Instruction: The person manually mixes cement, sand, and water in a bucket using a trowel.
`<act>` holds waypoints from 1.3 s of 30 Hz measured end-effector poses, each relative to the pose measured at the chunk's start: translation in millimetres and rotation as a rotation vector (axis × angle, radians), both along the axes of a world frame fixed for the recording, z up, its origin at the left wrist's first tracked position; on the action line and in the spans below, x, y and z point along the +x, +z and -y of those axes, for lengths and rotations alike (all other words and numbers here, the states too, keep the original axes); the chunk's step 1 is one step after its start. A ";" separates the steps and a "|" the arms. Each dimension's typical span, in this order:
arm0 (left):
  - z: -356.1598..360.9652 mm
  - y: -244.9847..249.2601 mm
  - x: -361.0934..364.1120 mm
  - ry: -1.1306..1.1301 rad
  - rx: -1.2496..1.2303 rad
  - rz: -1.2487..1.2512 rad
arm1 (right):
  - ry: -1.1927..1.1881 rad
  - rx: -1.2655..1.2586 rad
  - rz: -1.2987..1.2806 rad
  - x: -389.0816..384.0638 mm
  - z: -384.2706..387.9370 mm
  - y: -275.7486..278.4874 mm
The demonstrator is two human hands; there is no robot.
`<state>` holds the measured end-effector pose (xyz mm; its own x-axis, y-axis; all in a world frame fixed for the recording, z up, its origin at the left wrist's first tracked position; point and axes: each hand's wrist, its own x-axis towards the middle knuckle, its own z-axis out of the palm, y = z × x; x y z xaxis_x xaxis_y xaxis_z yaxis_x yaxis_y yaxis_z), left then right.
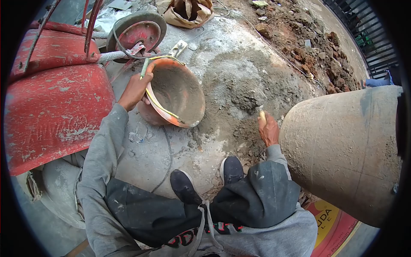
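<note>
Fingers, left hand (138, 87): one set, pinching the left rim of an orange bucket (187, 95), tilted with mouth towards the right, grey residue inside. Fingers, right hand (269, 129): one set, wrapped about a pale-handled tool (262, 115); from my remote seat I see its tip at the grey mortar heap (247, 92), the rest hidden. Bucket position: on the ground, between wheelbarrow and heap. Obstructions: large crusted drum (342, 141), just beside the right hand; red wheelbarrow (60, 107), crowding the left arm. Sundries: brown paper bag (198, 19), beyond the bucket; reddish rubble (306, 51), upper right; printed sack (332, 227), below the drum.
</note>
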<state>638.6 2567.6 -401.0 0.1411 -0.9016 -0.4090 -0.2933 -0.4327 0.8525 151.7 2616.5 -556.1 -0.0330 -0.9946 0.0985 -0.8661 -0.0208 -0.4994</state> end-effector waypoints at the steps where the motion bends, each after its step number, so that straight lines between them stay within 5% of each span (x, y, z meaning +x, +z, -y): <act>1: 0.0 -0.4 2.0 0.004 -0.002 0.000 | 0.004 -0.002 0.000 0.0 7.3 13.8; 3: -1.8 -1.7 5.7 0.021 0.003 0.030 | -0.052 0.054 0.015 -1.6 26.9 30.3; 8: -2.5 -1.2 6.4 0.026 0.002 0.008 | -0.190 0.064 -0.054 -42.3 119.8 -36.1; 10: -2.6 -2.4 4.7 0.014 0.015 0.014 | -0.298 0.471 0.197 -45.7 136.6 -55.0; 14: -3.6 -2.8 4.7 0.012 0.007 0.007 | -0.103 0.511 0.208 -27.1 106.2 -68.7; 16: -3.1 -3.0 7.5 0.034 0.011 0.011 | 0.044 0.131 0.053 -18.7 82.2 -56.1; 20: 0.7 -1.2 5.5 0.014 -0.004 -0.012 | 0.056 0.038 -0.200 -9.3 39.6 2.7; 25: -4.6 -1.6 7.5 0.002 0.004 -0.016 | -0.067 -0.137 -0.081 -27.0 10.4 -7.5; 27: -6.1 -0.3 7.0 0.017 -0.016 -0.008 | -0.217 0.337 0.061 -39.7 3.6 -33.9; 29: -5.2 1.0 7.6 0.017 -0.013 0.009 | -0.328 0.647 0.597 -17.1 -7.9 -51.7; 33: -3.9 -4.9 8.5 0.027 -0.012 0.009 | -0.372 0.746 1.012 25.0 -2.2 -31.7; 35: -4.9 -3.6 6.4 0.033 -0.019 0.018 | -0.267 0.577 0.835 29.8 2.0 -30.6; 36: -6.9 -1.5 3.9 0.024 -0.003 0.034 | -0.169 0.413 0.476 26.9 5.8 -30.1; 37: -7.7 0.5 4.0 0.018 0.011 0.049 | -0.165 0.413 0.481 22.3 6.9 -28.2; 39: -11.5 0.4 9.0 0.009 0.032 0.052 | 0.015 -0.211 -0.059 14.6 6.4 -15.3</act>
